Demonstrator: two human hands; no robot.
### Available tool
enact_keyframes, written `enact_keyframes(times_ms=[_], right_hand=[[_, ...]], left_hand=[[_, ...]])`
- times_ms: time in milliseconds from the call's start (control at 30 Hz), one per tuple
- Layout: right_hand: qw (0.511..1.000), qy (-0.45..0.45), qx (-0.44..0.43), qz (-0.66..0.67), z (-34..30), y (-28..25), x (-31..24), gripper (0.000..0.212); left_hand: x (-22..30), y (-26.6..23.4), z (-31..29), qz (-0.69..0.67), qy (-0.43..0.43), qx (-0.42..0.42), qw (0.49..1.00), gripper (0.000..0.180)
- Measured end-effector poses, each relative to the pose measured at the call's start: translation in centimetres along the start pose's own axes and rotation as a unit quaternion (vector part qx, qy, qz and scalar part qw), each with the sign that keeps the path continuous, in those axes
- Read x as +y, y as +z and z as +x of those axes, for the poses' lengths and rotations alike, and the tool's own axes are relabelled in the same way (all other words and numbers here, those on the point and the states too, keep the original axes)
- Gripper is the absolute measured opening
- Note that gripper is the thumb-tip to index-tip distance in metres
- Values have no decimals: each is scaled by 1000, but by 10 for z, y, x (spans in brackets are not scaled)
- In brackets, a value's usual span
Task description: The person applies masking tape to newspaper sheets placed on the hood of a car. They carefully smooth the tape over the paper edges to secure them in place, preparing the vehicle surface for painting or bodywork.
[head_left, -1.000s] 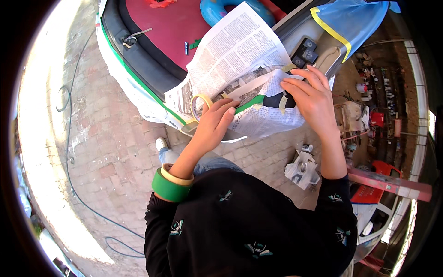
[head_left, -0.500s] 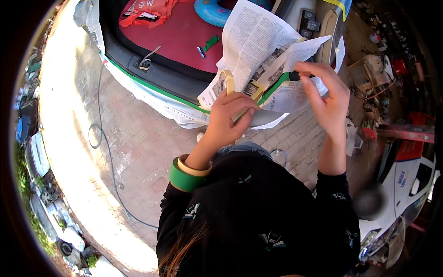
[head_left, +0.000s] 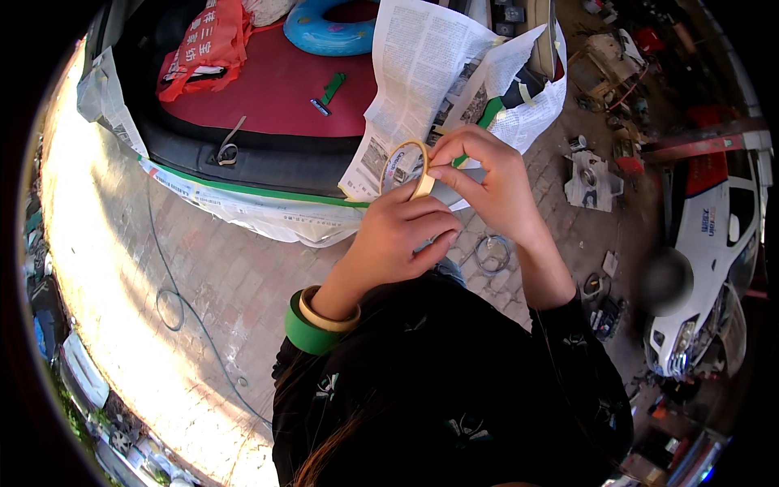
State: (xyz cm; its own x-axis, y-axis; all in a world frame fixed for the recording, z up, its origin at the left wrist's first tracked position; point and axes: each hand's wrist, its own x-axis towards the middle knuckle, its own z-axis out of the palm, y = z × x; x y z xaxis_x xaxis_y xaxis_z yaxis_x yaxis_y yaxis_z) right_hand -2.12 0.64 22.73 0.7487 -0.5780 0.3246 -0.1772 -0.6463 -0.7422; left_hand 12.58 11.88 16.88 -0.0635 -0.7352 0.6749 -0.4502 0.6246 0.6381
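1. Dial centred on the cream, ring-shaped roll of paper tape (head_left: 423, 186), held up before the grey-printed white newspaper sheet (head_left: 414, 77) at twelve o'clock.
2. Left hand (head_left: 403, 234), six o'clock: fingers loosely curled, the roll's lower rim in their grip.
3. Right hand (head_left: 492, 177), three o'clock: thumb and forefinger nearly together at the rim; whether they pinch a tape end, I can't tell.
4. Thick green tape ring (head_left: 303, 331), seven o'clock, worn below the left hand (a handy bracelet, from where I stand).
5. My judgement: grip lightly so the roll can turn; lift any end squarely, pull evenly; a skewed tug could tear it.
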Motion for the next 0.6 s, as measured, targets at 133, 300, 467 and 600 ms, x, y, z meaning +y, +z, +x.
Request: enact_keyframes(times_ms=[133, 300, 467, 600], right_hand=[[991, 97, 89, -22, -8, 13, 7, 14], [965, 28, 122, -231, 2, 6, 1, 12], [946, 67, 45, -314, 54, -37, -9, 12], [921, 122, -73, -363, 97, -41, -17, 21]], left_hand=[[-18, -10, -18, -84, -17, 52, 995, 49], [-50, -7, -29, -121, -112, 74, 984, 42], [-97, -7, -33, -114, -89, 107, 984, 44], [-123, -14, -30, -134, -111, 126, 977, 43]])
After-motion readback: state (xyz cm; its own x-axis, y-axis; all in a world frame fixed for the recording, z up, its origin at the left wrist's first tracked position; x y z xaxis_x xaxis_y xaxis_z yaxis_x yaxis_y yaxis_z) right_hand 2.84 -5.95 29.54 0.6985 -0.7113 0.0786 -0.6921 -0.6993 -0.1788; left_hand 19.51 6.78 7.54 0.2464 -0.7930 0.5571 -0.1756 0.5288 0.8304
